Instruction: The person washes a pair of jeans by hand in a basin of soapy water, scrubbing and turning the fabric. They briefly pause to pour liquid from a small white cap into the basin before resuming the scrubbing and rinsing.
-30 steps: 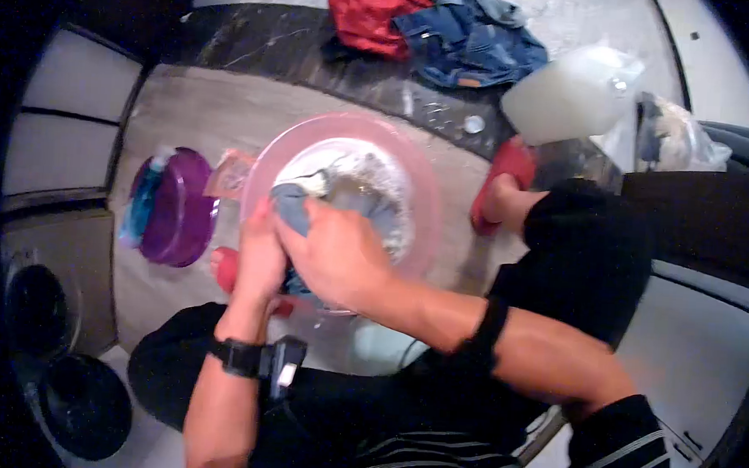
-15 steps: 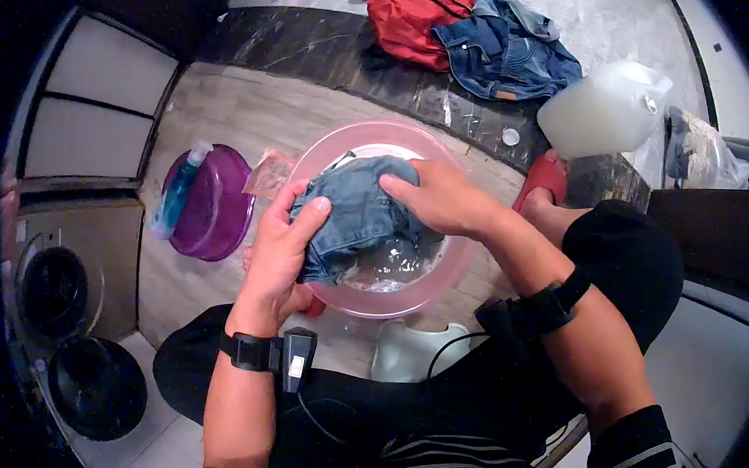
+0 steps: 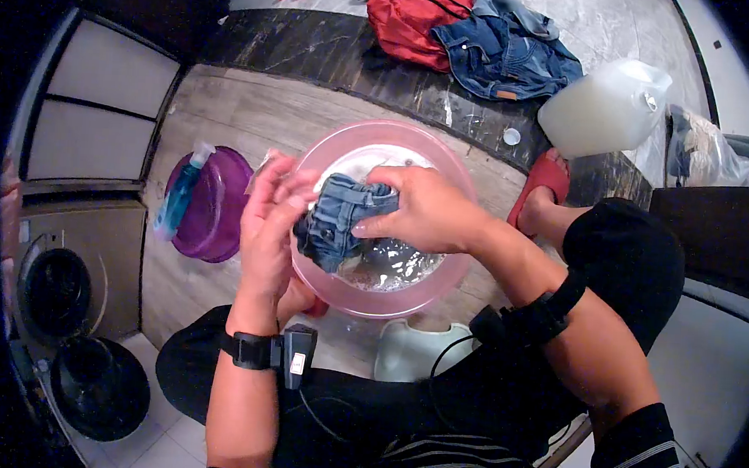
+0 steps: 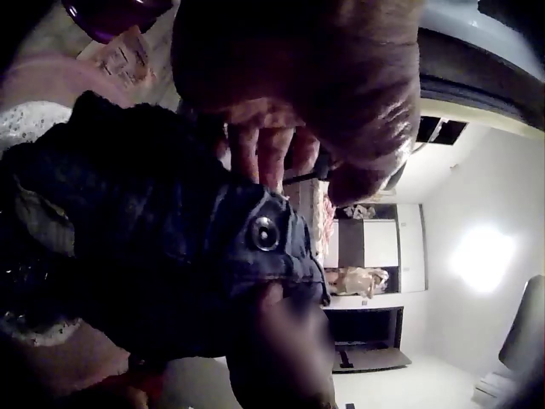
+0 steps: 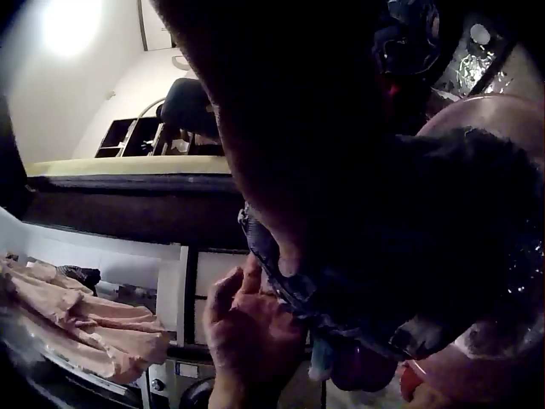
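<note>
Wet blue jeans (image 3: 334, 223) are bunched over the soapy water in a pink basin (image 3: 379, 305), their waistband and metal button turned toward the left. My right hand (image 3: 431, 207) grips the waistband, thumb on the near side. Just left of the denim, my left hand (image 3: 267, 220) is raised with its fingers loosely spread, holding nothing. The left wrist view shows the jeans (image 4: 170, 221) close up with the button, and my left hand's fingers (image 4: 272, 153) beyond the cloth. In the right wrist view the palm of my left hand (image 5: 255, 336) faces the dark cloth.
A purple basin (image 3: 223, 218) with a blue liquid bottle (image 3: 179, 197) stands left. On the ledge ahead lie a red bag (image 3: 415, 24), more denim (image 3: 515, 55) and a whitish jug (image 3: 605, 109). A pale stool (image 3: 415, 350) sits in front of my lap.
Both hands first worked close together at the cloth, then held the jeans spread above the basin. Now my left hand has let go, and the jeans are bunched in my right hand.
</note>
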Motion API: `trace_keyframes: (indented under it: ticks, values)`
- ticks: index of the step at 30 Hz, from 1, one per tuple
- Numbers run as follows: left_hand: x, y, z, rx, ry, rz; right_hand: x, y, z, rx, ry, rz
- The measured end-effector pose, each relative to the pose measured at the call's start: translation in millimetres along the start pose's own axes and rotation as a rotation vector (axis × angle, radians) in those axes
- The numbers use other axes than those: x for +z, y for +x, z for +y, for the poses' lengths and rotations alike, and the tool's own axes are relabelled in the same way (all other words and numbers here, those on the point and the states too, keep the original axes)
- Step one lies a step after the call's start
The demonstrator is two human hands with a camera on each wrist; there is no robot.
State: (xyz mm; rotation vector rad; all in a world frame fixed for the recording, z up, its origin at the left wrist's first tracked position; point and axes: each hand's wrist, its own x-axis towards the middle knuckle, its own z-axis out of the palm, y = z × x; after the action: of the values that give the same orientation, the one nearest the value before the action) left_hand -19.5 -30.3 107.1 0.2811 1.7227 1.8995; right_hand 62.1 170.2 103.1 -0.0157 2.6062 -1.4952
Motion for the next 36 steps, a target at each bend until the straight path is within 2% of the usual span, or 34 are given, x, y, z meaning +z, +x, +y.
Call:
trace_keyframes:
  ticks: [1, 4, 7, 8, 11, 15, 19, 20, 23, 24, 27, 36]
  values:
    - [0, 1, 0, 0.011, 0.042, 0.085, 0, 0, 5, -0.068, 0.025, 0.027]
    - [-7, 3, -9, -0.133, 0.164, 0.240, -6, 1, 11, -0.044, 0.366, 0.019]
    - [-10, 2, -26, -0.298, 0.111, 0.220, -16, -1, 1, 0.064, 0.739, 0.023]
    - [-11, 3, -29, -0.335, 0.083, 0.138, -21, -3, -7, 0.046, 0.880, 0.010]
    - [-7, 4, -31, -0.268, 0.005, -0.053, -27, -2, -19, 0.053, 1.308, -0.043]
    - [5, 3, -26, -0.291, -0.124, -0.121, -37, -10, -29, 0.290, 1.553, -0.036]
    - [3, -2, -36, -0.324, -0.185, -0.304, -36, -3, -18, 0.272, 1.625, 0.083]
    - [1, -4, -34, -0.351, -0.172, -0.302, -36, 0, -18, 0.267, 1.622, 0.212]
    - [9, -1, -31, -0.303, -0.122, -0.215, -41, 0, -10, 0.348, 1.595, 0.296]
    - [11, 0, -26, -0.284, -0.191, -0.150, -44, -3, -4, 0.304, 1.652, 0.171]
    - [18, 0, -7, -0.201, -0.169, -0.034, -42, -2, 0, 0.464, 1.572, 0.279]
    - [15, -1, 0, -0.223, -0.390, 0.006, -43, -2, -8, 0.545, 1.471, 0.229]
